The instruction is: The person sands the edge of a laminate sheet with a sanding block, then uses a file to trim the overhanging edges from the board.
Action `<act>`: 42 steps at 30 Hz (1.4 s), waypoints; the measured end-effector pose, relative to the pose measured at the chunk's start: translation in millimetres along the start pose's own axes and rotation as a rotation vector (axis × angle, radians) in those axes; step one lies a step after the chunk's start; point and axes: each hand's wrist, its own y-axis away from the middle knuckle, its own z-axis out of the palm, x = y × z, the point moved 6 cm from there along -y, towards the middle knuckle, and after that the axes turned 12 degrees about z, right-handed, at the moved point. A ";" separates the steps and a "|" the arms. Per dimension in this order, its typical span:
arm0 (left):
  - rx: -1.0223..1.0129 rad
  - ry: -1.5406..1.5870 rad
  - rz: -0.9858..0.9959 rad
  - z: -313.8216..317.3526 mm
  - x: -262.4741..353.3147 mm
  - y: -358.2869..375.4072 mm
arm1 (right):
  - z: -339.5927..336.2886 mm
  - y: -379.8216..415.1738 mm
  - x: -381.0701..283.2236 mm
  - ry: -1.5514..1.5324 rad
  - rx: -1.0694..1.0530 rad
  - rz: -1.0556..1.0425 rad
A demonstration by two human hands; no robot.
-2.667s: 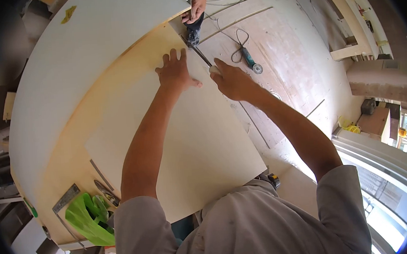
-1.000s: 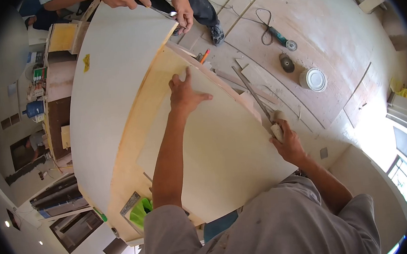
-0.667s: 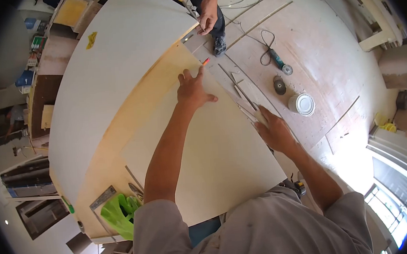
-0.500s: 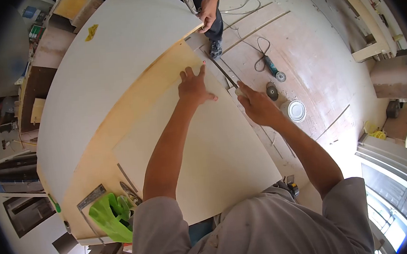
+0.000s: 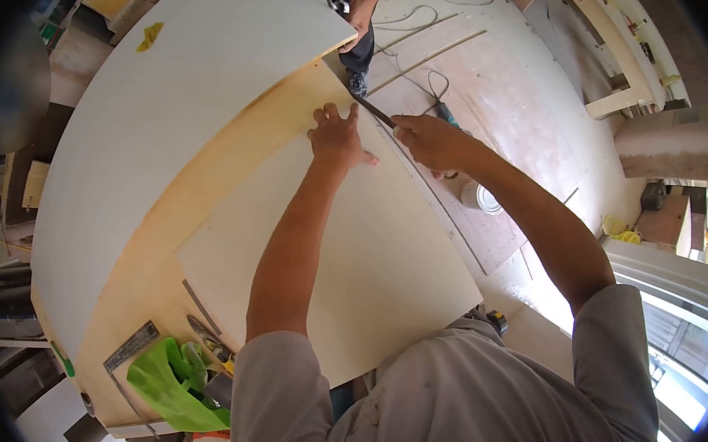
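My left hand (image 5: 338,142) lies spread on a pale rectangular panel (image 5: 364,245), near its far corner. In my right hand (image 5: 435,142) is the handle end of a long, dark file (image 5: 373,110). Its blade runs along the panel's right edge and reaches the far corner; exact contact is hard to see. Beneath the panel is a wooden board (image 5: 154,220), with a large white sheet (image 5: 171,111) beside it to the left.
Across the bench another person's hand (image 5: 357,23) grips the white sheet's corner. At lower left are a metal square (image 5: 129,344), a bright green bag (image 5: 163,381) and snips (image 5: 205,332). A can (image 5: 477,198), a partly hidden power tool (image 5: 445,114) and cord lie on the floor to the right.
My right hand has pushed the file forward and left along the panel's edge. My left hand stays spread on the panel. The whole view has shifted slightly.
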 end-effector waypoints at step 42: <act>-0.010 -0.033 -0.012 -4.8 2.1 -0.6 | 10.4 -39.8 15.4 -0.114 -0.016 0.012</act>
